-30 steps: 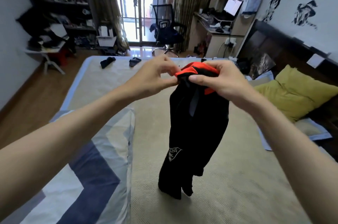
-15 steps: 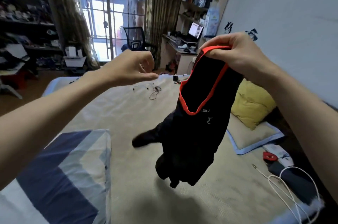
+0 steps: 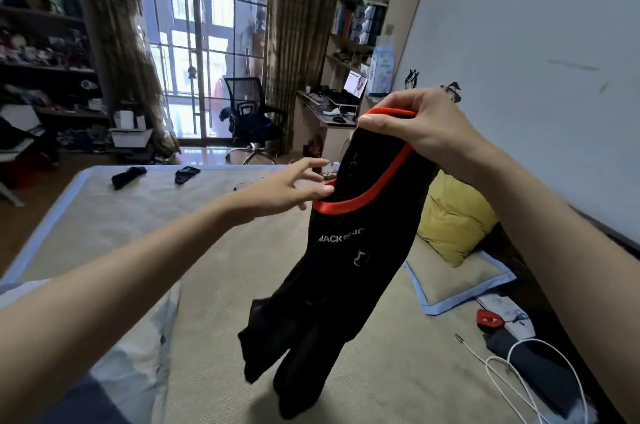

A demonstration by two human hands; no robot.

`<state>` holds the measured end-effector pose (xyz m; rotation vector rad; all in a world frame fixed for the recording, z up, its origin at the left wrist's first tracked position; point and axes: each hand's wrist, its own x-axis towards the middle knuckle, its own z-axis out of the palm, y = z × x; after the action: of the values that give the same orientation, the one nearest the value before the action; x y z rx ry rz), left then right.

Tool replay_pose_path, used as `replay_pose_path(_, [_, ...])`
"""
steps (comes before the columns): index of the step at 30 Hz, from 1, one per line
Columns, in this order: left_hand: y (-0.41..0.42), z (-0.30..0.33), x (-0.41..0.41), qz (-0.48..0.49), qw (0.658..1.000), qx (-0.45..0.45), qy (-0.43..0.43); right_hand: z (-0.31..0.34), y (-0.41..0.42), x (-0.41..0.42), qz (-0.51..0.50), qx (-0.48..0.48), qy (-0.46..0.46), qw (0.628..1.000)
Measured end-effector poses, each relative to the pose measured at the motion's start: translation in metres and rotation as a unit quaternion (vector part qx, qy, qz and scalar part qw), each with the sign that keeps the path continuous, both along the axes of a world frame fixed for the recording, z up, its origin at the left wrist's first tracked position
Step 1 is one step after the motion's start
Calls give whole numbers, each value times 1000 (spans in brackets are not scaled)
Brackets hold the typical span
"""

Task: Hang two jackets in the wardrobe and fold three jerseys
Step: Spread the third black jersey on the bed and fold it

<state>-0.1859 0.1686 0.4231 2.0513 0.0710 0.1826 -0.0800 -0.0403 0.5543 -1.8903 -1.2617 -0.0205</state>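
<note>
Jersey, black with red collar, hanging above the bed, collar topmost. Pinched at the collar's upper edge by right grip, body dangling below it. Left grip spread, fingertips touching the collar's lower left rim.

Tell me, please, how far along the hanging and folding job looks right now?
Nothing looks finished: no folded jersey lies on the bed and no wardrobe is in view. In hand: the right hand holds the black jersey up by its red collar while the open left hand reaches for it. Folding and both jackets remain.
</note>
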Motion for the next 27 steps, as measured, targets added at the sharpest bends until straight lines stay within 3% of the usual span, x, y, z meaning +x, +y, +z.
replay_pose_path(4, [-38,-20,38,-1,998,64,-14,-12,-25,30,46,-15,6,999])
replay_pose_path(7, [-39,-22,38,66,994,78,22,-14,-47,56,55,-22,6,998])
replay_pose_path(11, [-22,17,8,185,975,125,3,-20,-72,95,52,-99,-14,994])
replay_pose_path(14, [-19,68,-11,218,961,168,-34,-27,-73,109,36,-138,1,990])
replay_pose_path(17, [-26,113,-18,248,945,207,-49,-20,-71,110,31,-85,70,993])
replay_pose_path(21, [-36,155,-32,265,950,158,-53,1,-69,102,53,-6,165,985])
replay_pose_path(24, [-48,172,-50,260,947,166,-86,14,-67,89,40,-31,146,988])
replay_pose_path(27, [-53,175,-68,309,896,296,-119,18,-66,71,-9,-69,94,993])
